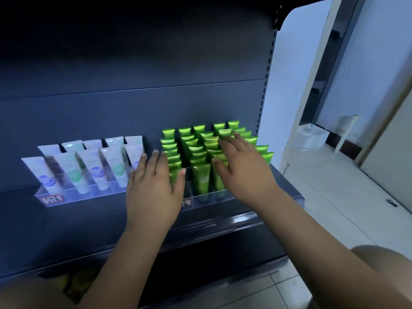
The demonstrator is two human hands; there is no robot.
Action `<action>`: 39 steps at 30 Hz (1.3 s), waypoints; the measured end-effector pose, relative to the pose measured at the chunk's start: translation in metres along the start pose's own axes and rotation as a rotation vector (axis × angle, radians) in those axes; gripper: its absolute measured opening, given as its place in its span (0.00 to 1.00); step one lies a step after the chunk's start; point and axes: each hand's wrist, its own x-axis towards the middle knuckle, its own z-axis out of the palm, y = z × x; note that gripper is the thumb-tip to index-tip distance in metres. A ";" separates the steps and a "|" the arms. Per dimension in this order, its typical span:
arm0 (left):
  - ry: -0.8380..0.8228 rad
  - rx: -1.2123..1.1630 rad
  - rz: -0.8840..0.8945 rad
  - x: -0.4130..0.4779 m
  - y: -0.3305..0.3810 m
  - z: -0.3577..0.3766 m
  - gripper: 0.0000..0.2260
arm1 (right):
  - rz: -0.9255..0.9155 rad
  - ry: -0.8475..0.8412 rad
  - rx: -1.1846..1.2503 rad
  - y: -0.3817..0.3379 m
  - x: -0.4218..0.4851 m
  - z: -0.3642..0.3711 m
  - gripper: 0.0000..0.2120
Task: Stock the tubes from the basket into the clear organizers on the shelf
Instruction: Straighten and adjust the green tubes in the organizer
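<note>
Left forearm (124, 253) and right forearm (312, 230) are bare, both raised and reaching forward. Left hand (153, 188): palm down, fingers straight and slightly spread, thumb splayed toward the other hand, nothing held. Right hand (244, 169): palm down, angled inward toward the left one, fingers extended and fanned, nothing gripped. The two thumbs are near each other, not touching.

I get a dim, bluish shelf (93, 215), its top fading to black. Daylight floods in from the rt, washing out the floor (330, 197). Glare streaks on the shelf's front lip; pic soft, edges bent by wide-angle.
</note>
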 end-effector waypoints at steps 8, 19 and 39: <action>0.032 -0.157 0.037 0.021 0.082 0.038 0.29 | 0.106 0.123 0.329 0.093 0.005 -0.017 0.20; 0.097 -1.258 -0.262 0.053 0.195 0.052 0.19 | 0.487 0.193 1.203 0.180 0.029 0.010 0.13; -0.454 0.093 0.103 0.140 0.196 0.124 0.35 | 0.582 -0.150 1.515 0.185 0.071 0.079 0.34</action>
